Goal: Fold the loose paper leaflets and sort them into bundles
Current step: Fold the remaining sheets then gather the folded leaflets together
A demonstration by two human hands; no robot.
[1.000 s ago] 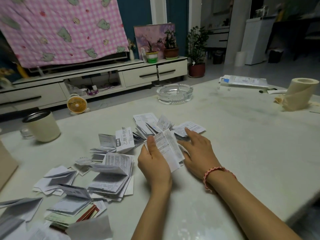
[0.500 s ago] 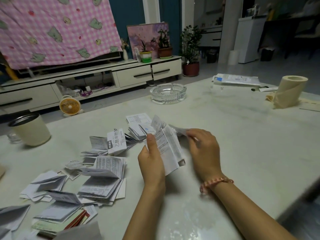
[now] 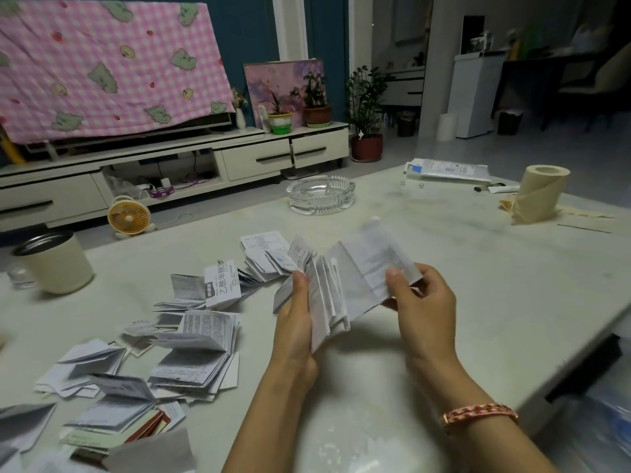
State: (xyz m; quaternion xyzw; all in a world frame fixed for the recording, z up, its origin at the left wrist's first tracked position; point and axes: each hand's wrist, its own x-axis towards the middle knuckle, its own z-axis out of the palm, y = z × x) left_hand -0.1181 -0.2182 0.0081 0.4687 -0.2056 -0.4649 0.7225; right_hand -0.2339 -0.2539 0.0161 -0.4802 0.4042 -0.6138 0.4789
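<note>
We hold both papers above the table (image 3: pixel 444 240). Our left hand (image 3: pixel 293 322) grips a bundle (image 3: pixel 322 302) of folded leaflets, thumb pressed near its far end, and the bundle's long axis runs toward us. Our right hand (image 3: pixel 423 302) pinches 1 loose leaflet (image 3: pixel 368 264) at its right edge. The sheet is partly open and blurred, and its left edge meets the bundle. The bundle therefore lies just left of the leaflet, so we judge the sheet should close leftward onto it. The sorted piles (image 3: pixel 194 346) lie further left, nearer our left hand.
</note>
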